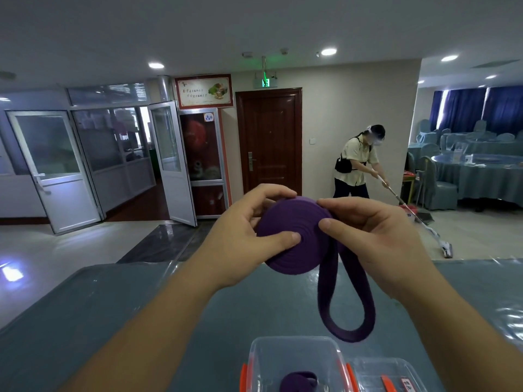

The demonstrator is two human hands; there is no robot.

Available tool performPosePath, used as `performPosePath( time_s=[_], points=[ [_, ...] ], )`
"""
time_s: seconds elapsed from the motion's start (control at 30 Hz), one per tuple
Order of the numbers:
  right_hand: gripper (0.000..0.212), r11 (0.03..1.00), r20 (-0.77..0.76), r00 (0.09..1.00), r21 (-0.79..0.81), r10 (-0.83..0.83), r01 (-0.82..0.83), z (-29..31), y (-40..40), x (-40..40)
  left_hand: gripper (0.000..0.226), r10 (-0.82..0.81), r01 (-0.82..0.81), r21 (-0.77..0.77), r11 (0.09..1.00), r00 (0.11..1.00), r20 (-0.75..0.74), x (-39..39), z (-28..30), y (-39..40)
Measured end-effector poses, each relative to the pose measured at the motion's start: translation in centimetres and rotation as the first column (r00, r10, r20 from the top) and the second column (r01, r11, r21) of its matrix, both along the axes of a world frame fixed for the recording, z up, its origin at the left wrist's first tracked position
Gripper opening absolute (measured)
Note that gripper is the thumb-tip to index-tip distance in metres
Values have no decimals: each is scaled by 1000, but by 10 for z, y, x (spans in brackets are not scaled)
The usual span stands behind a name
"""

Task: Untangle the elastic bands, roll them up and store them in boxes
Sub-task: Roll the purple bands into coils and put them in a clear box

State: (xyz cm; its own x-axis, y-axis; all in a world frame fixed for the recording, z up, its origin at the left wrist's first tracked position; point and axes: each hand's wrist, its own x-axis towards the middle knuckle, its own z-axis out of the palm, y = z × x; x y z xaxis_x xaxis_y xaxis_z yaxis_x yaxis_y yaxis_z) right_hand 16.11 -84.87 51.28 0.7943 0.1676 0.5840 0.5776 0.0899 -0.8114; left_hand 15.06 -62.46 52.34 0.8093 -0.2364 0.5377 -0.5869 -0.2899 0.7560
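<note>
Holding a purple elastic band (294, 236) up in the air over the table (113, 306), both hands grip it at the same time. Most of the band is wound into a fat round roll. The left hand (240, 236) has its fingers curled over the top of the roll and its thumb pressed flat on the front, near the middle. The right hand (376, 236) pinches the right side of the roll, thumb in front and fingers behind. A loose loop of the same band hangs down under the right hand and does not touch the table.

Near the bottom edge sits a clear plastic box (294, 360) with orange clips. Another purple band (298, 381) lies inside it. A clear lid (387, 372) with orange clips lies just beside the box on its right.

Far behind, a person (358, 162) is mopping the floor near a brown door (268, 142). Round tables with blue cloths (475, 171) stand on the right side of the room.
</note>
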Motion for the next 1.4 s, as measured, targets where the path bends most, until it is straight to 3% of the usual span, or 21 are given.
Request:
performPosePath(
  time_s=[0.2, 0.33, 0.43, 0.6, 0.73, 0.93, 1.07, 1.2, 1.3, 1.4],
  points=[
    [43, 998, -58, 998, -55, 33, -37, -6, 2, 1, 56, -71, 83, 154, 985, 994, -81, 1, 7, 6],
    [49, 993, -73, 997, -121, 6, -15, -12, 0, 4, 54, -41, 46, 71, 996, 996, -75, 2, 3, 8],
    [40, 983, -123, 992, -186, -33, 9, -22, -5, 9, 54, 64, -64, -11, 998, 998, -14, 5, 0, 13],
    [29, 889, -240, 948, -451, -211, 84, -49, -13, 20, 53, 213, -208, -130, 969, 977, 25, 10, 1, 21],
    [26, 853, -274, 924, -512, -267, 95, -58, -14, 24, 53, 275, -270, -81, 959, 960, 49, 12, -1, 25],
    [14, 964, -427, 871, -209, -243, 167, -65, -17, 27, 52, 286, -283, -103, 954, 958, 22, 16, -7, 27],
    [16, 985, -550, 834, 121, -38, 125, -64, -18, 26, 52, 276, -276, -136, 951, 961, -17, 20, -9, 30],
    [27, 898, -522, 819, 440, 238, 20, -64, -21, 26, 53, 258, -263, -131, 956, 965, -53, 24, -12, 30],
    [15, 749, -460, 763, 661, 455, -48, -61, -22, 24, 54, 255, -264, -150, 953, 964, -76, 27, -14, 30],
    [19, 697, -471, 721, 716, 508, -24, -59, -22, 21, 54, 242, -253, -159, 954, 966, -86, 27, -14, 29]
  ],
)
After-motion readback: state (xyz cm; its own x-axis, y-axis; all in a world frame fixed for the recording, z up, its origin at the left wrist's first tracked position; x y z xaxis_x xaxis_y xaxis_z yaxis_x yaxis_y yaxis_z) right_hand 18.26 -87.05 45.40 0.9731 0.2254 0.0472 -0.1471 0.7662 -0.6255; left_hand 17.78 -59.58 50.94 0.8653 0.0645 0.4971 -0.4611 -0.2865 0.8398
